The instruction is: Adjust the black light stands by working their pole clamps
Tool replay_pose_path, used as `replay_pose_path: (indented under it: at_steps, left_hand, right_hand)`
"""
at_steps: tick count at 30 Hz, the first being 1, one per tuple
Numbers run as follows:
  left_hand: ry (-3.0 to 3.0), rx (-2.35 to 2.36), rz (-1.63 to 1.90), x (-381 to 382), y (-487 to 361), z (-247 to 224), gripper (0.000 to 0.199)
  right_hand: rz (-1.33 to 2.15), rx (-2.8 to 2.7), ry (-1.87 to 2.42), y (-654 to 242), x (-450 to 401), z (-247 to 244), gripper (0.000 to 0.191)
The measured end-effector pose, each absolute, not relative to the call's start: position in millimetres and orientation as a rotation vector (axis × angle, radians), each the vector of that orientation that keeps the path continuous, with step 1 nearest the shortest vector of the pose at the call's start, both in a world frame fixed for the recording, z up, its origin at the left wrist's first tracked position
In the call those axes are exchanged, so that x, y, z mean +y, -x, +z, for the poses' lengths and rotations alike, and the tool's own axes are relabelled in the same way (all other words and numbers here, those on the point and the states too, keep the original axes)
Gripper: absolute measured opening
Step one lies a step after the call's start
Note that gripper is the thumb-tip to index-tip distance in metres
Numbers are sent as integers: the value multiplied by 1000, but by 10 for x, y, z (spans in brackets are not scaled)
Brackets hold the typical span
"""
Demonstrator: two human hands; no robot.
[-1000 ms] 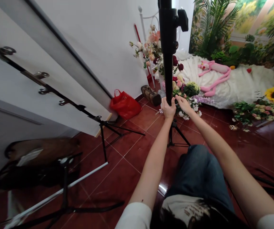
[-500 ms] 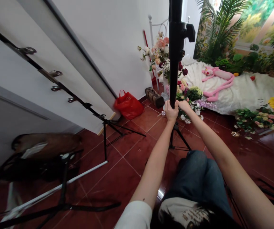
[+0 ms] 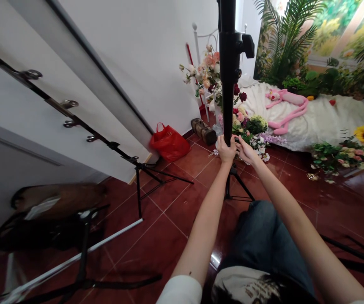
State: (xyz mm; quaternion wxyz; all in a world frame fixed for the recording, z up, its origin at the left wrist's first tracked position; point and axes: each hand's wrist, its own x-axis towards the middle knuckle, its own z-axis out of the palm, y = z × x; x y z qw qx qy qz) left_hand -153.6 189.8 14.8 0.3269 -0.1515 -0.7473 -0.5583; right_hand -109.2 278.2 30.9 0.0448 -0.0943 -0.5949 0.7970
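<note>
Red-tiled floor (image 3: 175,228) fills your head view. Your left hand (image 3: 225,151) closes around the black metal light-stand pole (image 3: 228,71); your right hand (image 3: 246,152) curls against it, grip unclear. A loose hold could tip it onto the white-and-green flower cluster (image 3: 255,125). The red plastic bag (image 3: 169,143) hides its contents.

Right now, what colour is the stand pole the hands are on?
The tripod stand's pole is black; it shows best in the head view.

matt black metal light stand pole (image 3: 228,84); glossy red ceramic floor tiles (image 3: 182,211); shiny red plastic carrier bag (image 3: 169,142).
</note>
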Motion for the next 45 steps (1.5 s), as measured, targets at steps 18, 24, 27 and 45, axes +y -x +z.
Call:
replay_pose_path:
  at_steps: [18, 24, 27, 45]
  left_hand:
    - [375, -1973, -1473, 1902, 1545, 128, 56]
    - [387, -2035, -1451, 1895, 1543, 133, 54]
    - [386, -2025, -1453, 1895, 1543, 136, 52]
    - [365, -1993, -1516, 1890, 1501, 183, 54]
  right_hand:
    - [2091, -2051, 443, 1268, 2757, 452, 60]
    - [1932, -2180, 424, 1215, 2803, 533, 59]
    - [1910, -2153, 424, 1107, 2813, 454, 57]
    - [1934, -2090, 326, 1174, 2718, 339, 56]
